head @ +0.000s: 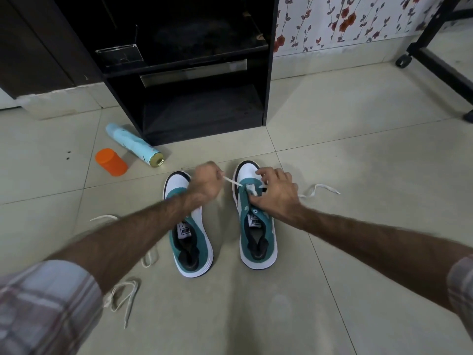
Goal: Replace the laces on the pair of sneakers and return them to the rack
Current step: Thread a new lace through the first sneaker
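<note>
Two teal and white sneakers stand side by side on the tiled floor, toes pointing away from me. My left hand [206,181] hovers over the left sneaker [190,242] and pinches one end of a white lace [231,181], pulled taut toward the right sneaker [257,226]. My right hand [275,192] rests on the right sneaker's front eyelets, fingers curled round the lace there. The lace's other end [318,189] trails on the floor to the right. The left sneaker has no lace.
A black shoe rack [189,73] stands ahead against the wall. A pale blue spray can [134,144] lies on its side beside an orange jar [111,162]. Loose off-white laces [125,293] lie at lower left. A black wheeled frame [435,55] stands at right.
</note>
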